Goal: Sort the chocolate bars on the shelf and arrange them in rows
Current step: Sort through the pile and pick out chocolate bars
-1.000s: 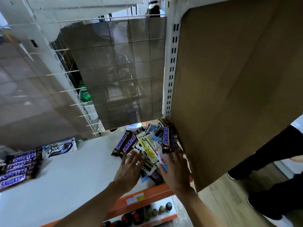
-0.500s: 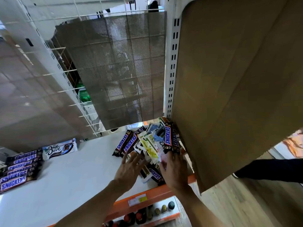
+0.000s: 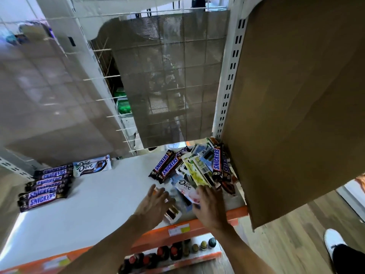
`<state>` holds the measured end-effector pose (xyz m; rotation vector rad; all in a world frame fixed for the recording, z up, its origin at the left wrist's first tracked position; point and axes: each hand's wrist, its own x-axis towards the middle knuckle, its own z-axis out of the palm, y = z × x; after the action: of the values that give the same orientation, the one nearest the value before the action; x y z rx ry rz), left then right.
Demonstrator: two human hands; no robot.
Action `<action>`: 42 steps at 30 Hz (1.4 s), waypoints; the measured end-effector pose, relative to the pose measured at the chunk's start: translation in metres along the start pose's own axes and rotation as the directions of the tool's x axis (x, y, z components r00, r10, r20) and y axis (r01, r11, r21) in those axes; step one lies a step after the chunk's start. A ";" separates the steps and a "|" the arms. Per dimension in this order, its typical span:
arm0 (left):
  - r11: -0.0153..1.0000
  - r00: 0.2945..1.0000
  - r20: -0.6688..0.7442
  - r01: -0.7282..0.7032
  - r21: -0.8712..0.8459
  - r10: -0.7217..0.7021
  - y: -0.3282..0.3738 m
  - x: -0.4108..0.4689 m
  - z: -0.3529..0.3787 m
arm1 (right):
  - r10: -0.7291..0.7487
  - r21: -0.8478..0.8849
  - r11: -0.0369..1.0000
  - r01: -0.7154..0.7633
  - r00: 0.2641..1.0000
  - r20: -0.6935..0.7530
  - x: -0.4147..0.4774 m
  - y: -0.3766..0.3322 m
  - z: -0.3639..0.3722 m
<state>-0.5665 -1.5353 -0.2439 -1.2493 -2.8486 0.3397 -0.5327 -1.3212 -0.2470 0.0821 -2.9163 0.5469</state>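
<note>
A jumbled pile of chocolate bars lies at the right end of the white shelf [image 3: 94,206]. It includes brown Snickers bars [image 3: 166,167], a yellow-green bar [image 3: 194,172] and a white Dove bar [image 3: 187,188]. My right hand [image 3: 211,208] grips the near end of that white Dove bar at the front of the pile. My left hand [image 3: 155,204] hovers with spread fingers over a bar with a brown picture [image 3: 172,212] near the shelf edge. At the far left, several Snickers bars [image 3: 45,185] lie in a neat row, with another Dove bar [image 3: 91,166] behind them.
A large cardboard panel [image 3: 296,115] walls off the shelf's right side, close to the pile. The shelf has an orange front edge [image 3: 235,212], with bottles [image 3: 177,252] on the level below. A wire mesh back [image 3: 167,86] stands behind. A person's white shoe [image 3: 333,240] is on the floor at right.
Both hands have drawn back from the pile toward the shelf's front edge. The white Dove bar has come out of the pile in my right hand and now lies uncovered.
</note>
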 end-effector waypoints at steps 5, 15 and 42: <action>0.993 0.993 0.007 0.119 -0.021 -0.119 -0.021 -0.037 0.013 | -0.096 -0.005 0.995 0.097 0.992 0.077 0.000 -0.024 0.006; 0.960 0.970 0.024 0.244 -0.139 -0.243 -0.055 -0.103 0.023 | -0.166 0.048 0.986 0.159 0.959 0.230 0.001 -0.058 0.037; 0.757 0.824 0.190 0.566 -0.326 -0.534 -0.080 -0.143 0.041 | -0.171 0.009 0.984 0.176 0.941 0.291 0.022 -0.058 0.028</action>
<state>-0.5314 -1.6998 -0.2570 -0.3408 -3.2710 -0.1784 -0.5535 -1.3861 -0.2479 0.4505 -3.1514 0.5196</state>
